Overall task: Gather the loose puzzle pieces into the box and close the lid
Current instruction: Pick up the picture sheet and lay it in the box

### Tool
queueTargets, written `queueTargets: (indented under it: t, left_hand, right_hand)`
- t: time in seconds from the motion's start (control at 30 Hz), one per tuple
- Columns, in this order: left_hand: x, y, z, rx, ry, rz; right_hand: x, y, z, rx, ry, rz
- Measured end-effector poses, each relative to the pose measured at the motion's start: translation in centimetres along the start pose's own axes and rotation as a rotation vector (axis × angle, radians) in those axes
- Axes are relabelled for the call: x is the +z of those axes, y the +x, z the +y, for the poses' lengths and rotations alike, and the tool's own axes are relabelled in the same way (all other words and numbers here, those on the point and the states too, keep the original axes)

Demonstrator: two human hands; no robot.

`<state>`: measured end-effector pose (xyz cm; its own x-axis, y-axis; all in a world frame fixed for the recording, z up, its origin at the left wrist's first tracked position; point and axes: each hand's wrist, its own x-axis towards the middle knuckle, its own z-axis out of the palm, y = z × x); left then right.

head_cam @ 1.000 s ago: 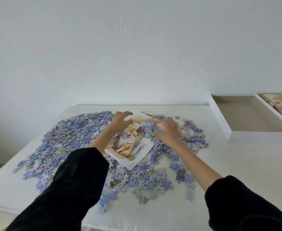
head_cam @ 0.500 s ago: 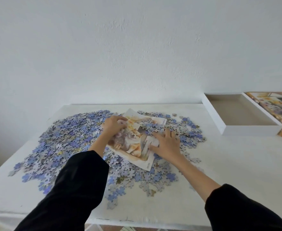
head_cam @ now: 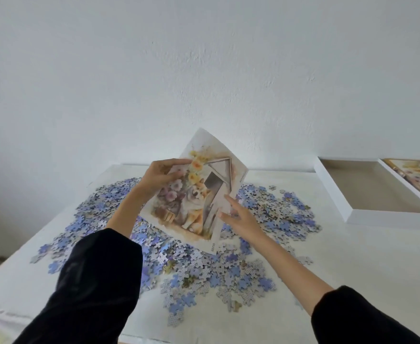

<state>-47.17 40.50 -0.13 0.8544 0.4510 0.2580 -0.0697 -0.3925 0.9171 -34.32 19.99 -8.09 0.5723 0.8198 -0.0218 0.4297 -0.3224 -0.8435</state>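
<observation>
Gripping one printed sheet [head_cam: 196, 194], left hand [head_cam: 159, 176], one box [head_cam: 390, 217]

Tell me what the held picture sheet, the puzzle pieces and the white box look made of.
The picture sheet: thin printed paper, matte; it bows where it is held. The puzzle pieces: probably die-cut cardboard, blue or patterned grey faces. The box: likely white paperboard, beige inside.

Bg: plain white wall [head_cam: 204, 70] behind white table [head_cam: 377, 256] (soft, even light).
</observation>
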Motion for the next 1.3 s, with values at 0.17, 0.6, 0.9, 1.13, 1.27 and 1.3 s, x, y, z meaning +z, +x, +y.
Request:
queueTargets:
  t: [0.17,0.6,0.9,1.13,1.27,1.3]
  left_hand:
    - [-1.5,-1.4,0.1,0.042,-0.058,-0.019]
    - [1.0,0.5,0.4,-0.033,0.234,-0.11]
    - [11.1,7.3,4.1,0.069,0.284,-0.097]
    - [23.4,12.4,7.1,0.124,0.251,-0.086]
    - [29.9,14.6,7.8,0.072,0.182,-0.109]
    - [31.3,15.0,7.8,0.056,0.163,-0.11]
  right_hand:
    - [0.8,0.9,-1.2,-0.063,0.243,-0.006]
    - [-5.3,3.1,-2.6,-0.407,0.063,0.239]
    - [-15.5,2.2,0.4,-0.323,-0.079,0.483]
    - [-25.9,-0.5,4.9,-0.221,-0.135,0.699]
    - [-31.3,-1.5,7.9,-0.111,-0.226,0.777]
    - [-32.5,-1.5,8.7,-0.086,-0.252,0.785]
